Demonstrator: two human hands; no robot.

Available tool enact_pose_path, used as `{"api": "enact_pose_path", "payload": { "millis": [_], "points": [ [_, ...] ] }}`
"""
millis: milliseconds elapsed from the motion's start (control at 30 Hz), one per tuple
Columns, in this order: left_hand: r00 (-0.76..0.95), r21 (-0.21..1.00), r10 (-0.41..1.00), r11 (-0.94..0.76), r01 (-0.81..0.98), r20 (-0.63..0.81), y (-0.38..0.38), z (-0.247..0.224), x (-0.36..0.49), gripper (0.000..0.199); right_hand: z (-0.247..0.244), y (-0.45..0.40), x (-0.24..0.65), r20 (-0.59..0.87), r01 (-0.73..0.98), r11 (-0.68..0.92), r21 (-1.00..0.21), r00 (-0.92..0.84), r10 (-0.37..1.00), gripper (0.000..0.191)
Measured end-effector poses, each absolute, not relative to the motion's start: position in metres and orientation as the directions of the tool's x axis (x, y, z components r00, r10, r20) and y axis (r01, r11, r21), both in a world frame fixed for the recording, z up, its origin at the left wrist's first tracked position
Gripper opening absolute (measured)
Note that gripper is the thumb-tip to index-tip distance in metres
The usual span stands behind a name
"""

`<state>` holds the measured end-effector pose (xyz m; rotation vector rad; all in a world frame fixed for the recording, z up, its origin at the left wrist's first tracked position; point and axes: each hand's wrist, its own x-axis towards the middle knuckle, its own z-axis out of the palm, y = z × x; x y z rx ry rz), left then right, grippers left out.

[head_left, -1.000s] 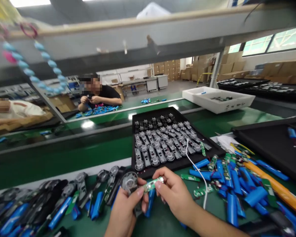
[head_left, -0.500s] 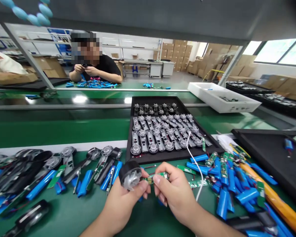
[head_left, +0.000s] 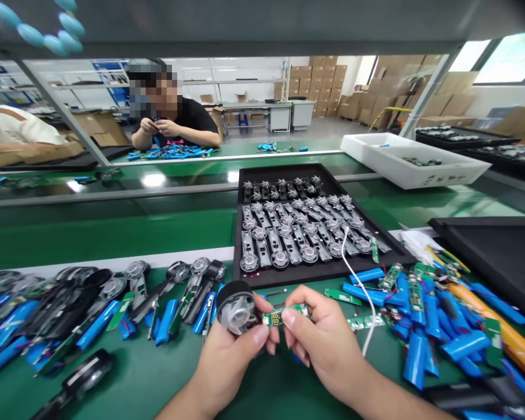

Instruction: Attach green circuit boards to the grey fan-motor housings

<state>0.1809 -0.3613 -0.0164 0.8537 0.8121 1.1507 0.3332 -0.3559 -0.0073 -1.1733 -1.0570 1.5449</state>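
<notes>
Head view: near the front edge of the green workbench [head_left: 157, 379], the left hand [head_left: 230, 356] closes around a round fan housing [head_left: 237, 309], while the right hand [head_left: 321, 344] pinches a green circuit board [head_left: 284, 318] beside it, digit display turned upward, just below a black tray [head_left: 315, 279].

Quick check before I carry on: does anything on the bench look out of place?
One thing: a narrow green circuit board lies at the right end of the black tray, apart from the rows of round-headed assemblies. A loose white cable also trails over the tray's front edge.
</notes>
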Motion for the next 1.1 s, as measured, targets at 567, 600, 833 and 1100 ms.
{"api": "enact_pose_path", "payload": {
  "millis": [567, 600, 833, 1100],
  "points": [
    [0.238, 0.897, 0.968, 0.170, -0.408, -0.076, -0.360, -0.028, 0.178, 0.036, -0.009, -0.356, 0.332, -0.157, -0.207, -0.195, -0.959, -0.188, 0.970, 0.027],
    [0.238, 0.897, 0.968, 0.169, -0.409, -0.074, -0.360, -0.028, 0.178, 0.036, -0.008, -0.356, 0.332, -0.152, -0.213, -0.192, -0.958, -0.190, 0.970, 0.027],
    [0.238, 0.896, 0.967, 0.183, -0.405, -0.090, -0.361, -0.026, 0.178, 0.037, -0.010, -0.356, 0.332, -0.150, -0.177, -0.180, -0.968, -0.167, 0.974, 0.028],
    [0.227, 0.887, 0.970, 0.182, -0.424, -0.090, -0.360, -0.022, 0.180, 0.032, -0.014, -0.356, 0.333, -0.166, -0.124, -0.183, -0.975, -0.135, 0.977, 0.029]
  ]
}}
